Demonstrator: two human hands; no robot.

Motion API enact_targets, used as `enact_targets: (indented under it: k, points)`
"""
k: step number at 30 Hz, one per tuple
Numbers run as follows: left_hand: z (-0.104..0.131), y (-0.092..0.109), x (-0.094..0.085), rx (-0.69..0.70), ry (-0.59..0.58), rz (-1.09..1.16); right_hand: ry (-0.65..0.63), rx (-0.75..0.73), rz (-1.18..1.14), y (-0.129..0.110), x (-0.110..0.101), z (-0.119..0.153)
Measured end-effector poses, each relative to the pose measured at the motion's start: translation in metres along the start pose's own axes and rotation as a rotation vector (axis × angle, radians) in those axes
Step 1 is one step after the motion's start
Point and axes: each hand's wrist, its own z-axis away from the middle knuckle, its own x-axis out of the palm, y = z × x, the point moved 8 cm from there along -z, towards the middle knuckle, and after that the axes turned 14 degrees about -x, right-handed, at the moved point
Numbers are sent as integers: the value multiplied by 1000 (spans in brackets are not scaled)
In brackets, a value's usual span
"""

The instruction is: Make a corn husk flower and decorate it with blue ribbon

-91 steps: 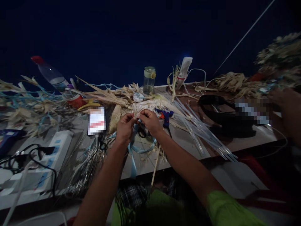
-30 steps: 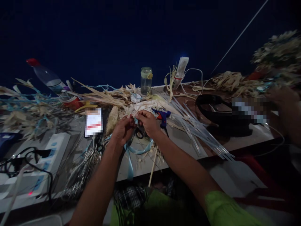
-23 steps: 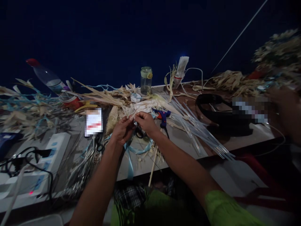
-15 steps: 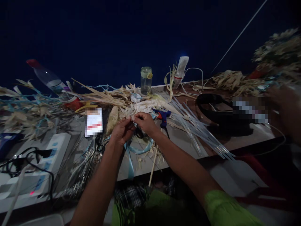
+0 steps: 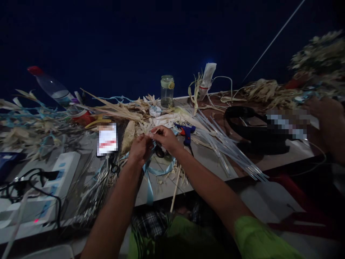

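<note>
Two grips close together, just left of the glue gun: our left grip and right grip, both pinching one small pale piece, too blurred for us to identify. Nearer us than the gun, slightly left, we count one black loop and one light-blue ribbon, its tail running to the surface's near edge. One pale stick, also nearer us than the gun, juts past that edge. Between ribbon loop and edge, a strip of surface shows. Right of the gun, clear rods overlap beyond our counting; their near ends overhang the edge. Behind the gun, husks crowd close, leaving little room; farther back, one upright jar by the rear edge. Well left of the gun: one phone, one power strip, one tilted bottle. Far right of it: another person's hand, blurred.
</note>
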Motion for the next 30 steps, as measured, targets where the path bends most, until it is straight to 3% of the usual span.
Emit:
enact_targets:
  k: [10,17,22,30]
  points:
    - [7,-4,5,-62,93,-32,155,178,-275,19,-3,3]
    - [6,-9,11,-86,15,-49,220,224,-263,31,-8,3]
    - [4,-8,3,-87,68,-51,258,221,-260,31,-15,-1]
    - [3,2,4,8,-23,-22,105,82,-211,0,-13,-3]
